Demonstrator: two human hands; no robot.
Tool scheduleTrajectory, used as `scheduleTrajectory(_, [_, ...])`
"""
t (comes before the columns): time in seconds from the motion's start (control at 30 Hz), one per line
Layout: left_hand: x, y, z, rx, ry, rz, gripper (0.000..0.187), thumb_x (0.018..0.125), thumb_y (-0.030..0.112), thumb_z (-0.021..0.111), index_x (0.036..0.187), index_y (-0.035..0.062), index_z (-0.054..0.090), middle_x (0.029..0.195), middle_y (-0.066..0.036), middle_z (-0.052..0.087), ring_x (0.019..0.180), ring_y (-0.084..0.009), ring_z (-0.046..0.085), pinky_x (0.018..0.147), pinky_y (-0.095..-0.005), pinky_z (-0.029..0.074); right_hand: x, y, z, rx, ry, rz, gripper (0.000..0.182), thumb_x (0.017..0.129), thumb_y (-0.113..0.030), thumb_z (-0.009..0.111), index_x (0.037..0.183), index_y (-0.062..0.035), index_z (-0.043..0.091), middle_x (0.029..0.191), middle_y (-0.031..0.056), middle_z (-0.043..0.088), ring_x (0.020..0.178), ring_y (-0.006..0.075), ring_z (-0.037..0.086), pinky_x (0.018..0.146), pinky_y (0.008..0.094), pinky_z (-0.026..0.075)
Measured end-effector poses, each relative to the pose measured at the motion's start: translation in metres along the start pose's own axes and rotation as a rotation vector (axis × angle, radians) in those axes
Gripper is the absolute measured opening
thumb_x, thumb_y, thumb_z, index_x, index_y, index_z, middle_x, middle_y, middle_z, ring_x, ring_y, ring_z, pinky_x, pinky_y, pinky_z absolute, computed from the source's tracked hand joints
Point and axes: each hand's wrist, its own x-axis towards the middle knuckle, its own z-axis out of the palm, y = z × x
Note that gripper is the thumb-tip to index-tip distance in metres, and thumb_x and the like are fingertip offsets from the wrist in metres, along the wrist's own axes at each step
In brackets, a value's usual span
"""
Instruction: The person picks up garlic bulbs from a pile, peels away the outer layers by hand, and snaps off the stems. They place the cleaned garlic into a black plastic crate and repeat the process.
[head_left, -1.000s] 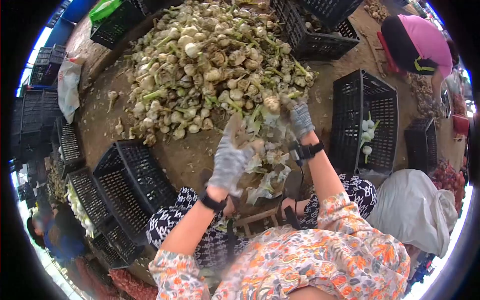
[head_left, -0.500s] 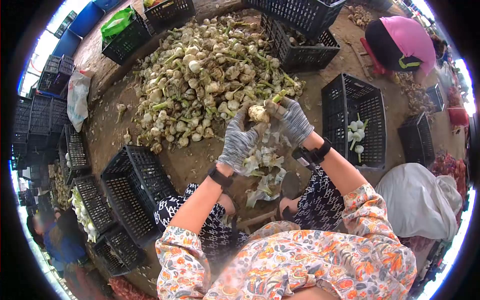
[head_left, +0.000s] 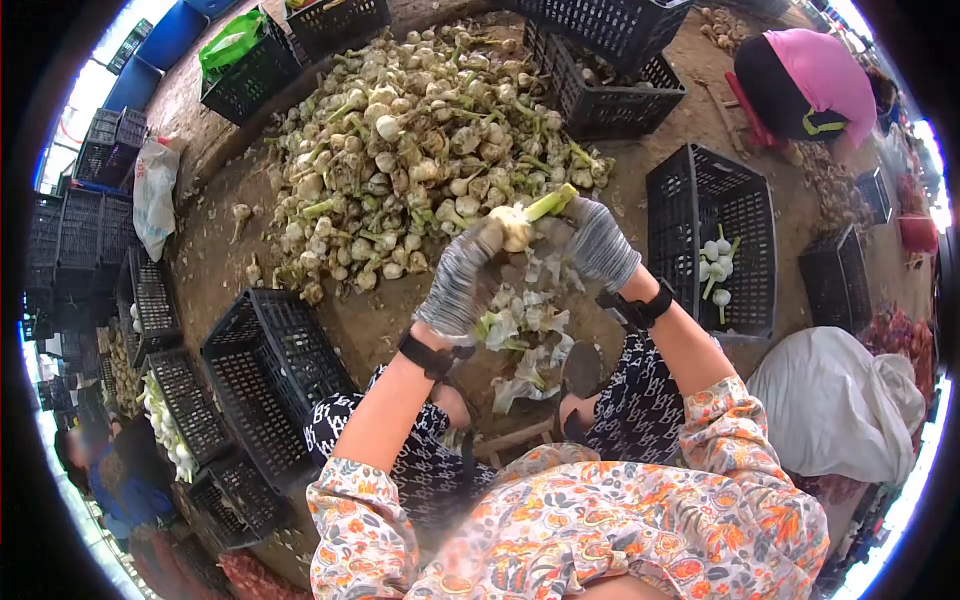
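Observation:
A garlic bulb with a thick green stem is held up between my two gloved hands, in front of the big heap of garlic. My left hand is closed on the bulb from the left. On the other side, my right hand has its fingers closed at the stem, which points up and right; its fingertips are partly hidden. The pale bulb surface shows between the gloves. Below the hands, loose peeled skins lie on the ground between my feet.
A black crate with several clean bulbs stands at right. Another black crate stands by my left knee. More crates are stacked behind the heap. A white sack lies at right; a person in pink bends beyond.
The bulb has turned and risen slightly, so more of its green stem shows. My right hand has shifted right and down a little; my left hand has rolled round the bulb.

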Motion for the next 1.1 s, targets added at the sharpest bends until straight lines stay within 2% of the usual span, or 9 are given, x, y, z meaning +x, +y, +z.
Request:
scheduleTrajectory(0.2, [0.019, -0.002, -0.027, 0.173, 0.344, -0.344, 0.052, 0.086, 0.055, 0.042, 0.109, 0.0088, 0.052, 0.067, -0.002, 0.061, 0.046, -0.0093, 0.054, 0.04, -0.0193, 0.043, -0.015, -0.027, 0.013, 0.087, -0.064, -0.062, 0.015, 0.078, -0.005, 0.061, 0.092, -0.0018, 0.062, 0.079, 0.0079, 0.064, 0.069, 0.0124, 0.058, 0.065, 0.0258, 0.047])
scheduleTrajectory(0.33, [0.02, -0.012, -0.049, -0.055, 0.167, 0.134, 0.028, 0.085, 0.032, 0.053, 0.096, 0.0079, 0.06, 0.087, -0.005, 0.058, 0.071, -0.0123, 0.056, 0.06, -0.0237, 0.046, -0.015, -0.035, 0.006, 0.496, -0.173, 0.405, 0.019, 0.08, -0.008, 0.055, 0.096, 0.0016, 0.059, 0.08, 0.0034, 0.061, 0.072, 0.008, 0.052, 0.068, 0.0232, 0.043])
scheduleTrajectory(0.47, [-0.003, 0.02, 0.003, 1.019, 0.1, 0.651, 0.02, 0.077, 0.014, 0.064, 0.095, 0.0043, 0.061, 0.087, -0.005, 0.056, 0.072, -0.0134, 0.055, 0.062, -0.0243, 0.046, -0.019, -0.021, 0.007, 0.535, -0.059, 0.295, 0.022, 0.081, -0.01, 0.052, 0.098, 0.0031, 0.058, 0.08, 0.0024, 0.059, 0.071, 0.0072, 0.05, 0.065, 0.0222, 0.042])
scheduleTrajectory(0.7, [-0.005, 0.023, -0.001, 0.963, -0.017, 0.51, 0.017, 0.071, 0.0, 0.065, 0.088, 0.0003, 0.062, 0.084, -0.007, 0.06, 0.075, -0.0151, 0.056, 0.07, -0.0259, 0.046, -0.015, -0.034, -0.004, 0.763, -0.03, 0.357, 0.029, 0.083, -0.015, 0.052, 0.109, -0.0013, 0.052, 0.079, 0.003, 0.059, 0.069, 0.0103, 0.054, 0.06, 0.023, 0.047])
scheduleTrajectory(0.8, [-0.009, 0.03, -0.001, 0.77, -0.17, 0.413, 0.014, 0.074, 0.0, 0.063, 0.087, 0.0014, 0.061, 0.086, -0.005, 0.061, 0.078, -0.0129, 0.055, 0.072, -0.0257, 0.045, -0.013, -0.015, -0.009, 1.624, -0.172, 0.78, 0.021, 0.084, -0.014, 0.051, 0.102, -0.0043, 0.052, 0.074, 0.0029, 0.058, 0.062, 0.0121, 0.054, 0.053, 0.024, 0.046])
scheduleTrajectory(0.93, [-0.017, 0.041, -0.004, 0.486, -0.259, 0.219, 0.019, 0.078, 0.015, 0.066, 0.094, 0.0046, 0.061, 0.087, 0.001, 0.059, 0.081, -0.0091, 0.053, 0.074, -0.0239, 0.043, -0.009, -0.026, 0.004, 1.176, 0.027, 1.115, 0.009, 0.085, -0.013, 0.049, 0.088, -0.0052, 0.052, 0.067, 0.0045, 0.055, 0.054, 0.0142, 0.052, 0.043, 0.0271, 0.044])
scheduleTrajectory(0.97, [-0.02, 0.041, -0.002, 0.383, -0.21, 0.182, 0.021, 0.078, 0.016, 0.066, 0.095, 0.0047, 0.06, 0.087, 0.001, 0.059, 0.081, -0.0088, 0.053, 0.073, -0.0235, 0.044, -0.016, 0.004, 0.014, 1.173, -0.088, 1.036, 0.013, 0.084, -0.013, 0.05, 0.091, -0.0015, 0.052, 0.071, 0.0062, 0.059, 0.057, 0.0151, 0.056, 0.045, 0.0262, 0.047])
scheduleTrajectory(1.0, [-0.017, 0.038, -0.008, 0.332, -0.186, 0.168, 0.021, 0.08, 0.016, 0.064, 0.097, 0.0049, 0.06, 0.086, 0.002, 0.059, 0.08, -0.0082, 0.053, 0.072, -0.0228, 0.044, -0.016, -0.003, 0.006, 0.542, -0.461, 0.788, 0.023, 0.083, -0.013, 0.053, 0.1, 0.0023, 0.051, 0.083, 0.0094, 0.062, 0.072, 0.0202, 0.061, 0.06, 0.0291, 0.051])
scheduleTrajectory(1.1, [-0.01, 0.035, -0.018, 0.392, -0.09, 0.195, 0.019, 0.082, 0.013, 0.061, 0.099, 0.005, 0.059, 0.086, 0.002, 0.059, 0.078, -0.0076, 0.053, 0.07, -0.0216, 0.044, -0.02, 0.02, 0.015, 0.043, -0.335, 0.199, 0.037, 0.079, -0.011, 0.058, 0.112, 0.0011, 0.048, 0.096, 0.0133, 0.06, 0.09, 0.0231, 0.058, 0.079, 0.0306, 0.047])
